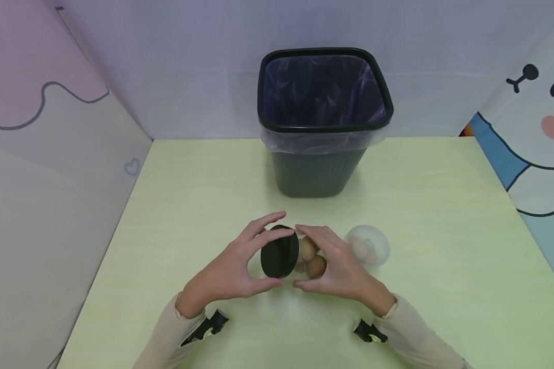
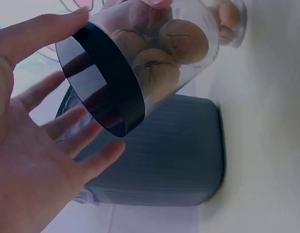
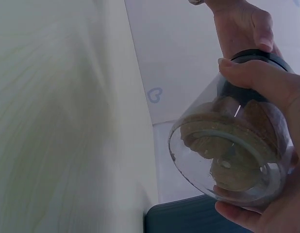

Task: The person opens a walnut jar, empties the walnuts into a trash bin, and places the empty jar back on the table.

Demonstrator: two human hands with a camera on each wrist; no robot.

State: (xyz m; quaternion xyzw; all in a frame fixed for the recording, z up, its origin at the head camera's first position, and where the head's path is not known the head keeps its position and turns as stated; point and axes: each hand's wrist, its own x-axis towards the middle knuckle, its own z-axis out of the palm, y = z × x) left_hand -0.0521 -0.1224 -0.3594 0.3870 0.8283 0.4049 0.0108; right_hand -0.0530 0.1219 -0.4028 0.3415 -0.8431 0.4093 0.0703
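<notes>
A clear jar (image 3: 189,145) with a black lid (image 1: 279,252) lies tilted on its side between the two hands, held above the table. Brown walnuts (image 2: 157,73) show through its wall. My right hand (image 1: 339,264) grips the jar's body, thumb and fingers on opposite sides. At the lid end, my left hand (image 1: 240,266) curls round the black lid, its thumb at the lid's edge and the fingers spread on the far side.
Behind the hands stands a dark bin (image 1: 320,171) lined with a thin plastic bag (image 1: 323,92). To the right of the right hand is a small clear container (image 1: 382,248) holding several pale brown round things. The light table (image 1: 189,189) ends at patterned cloth walls.
</notes>
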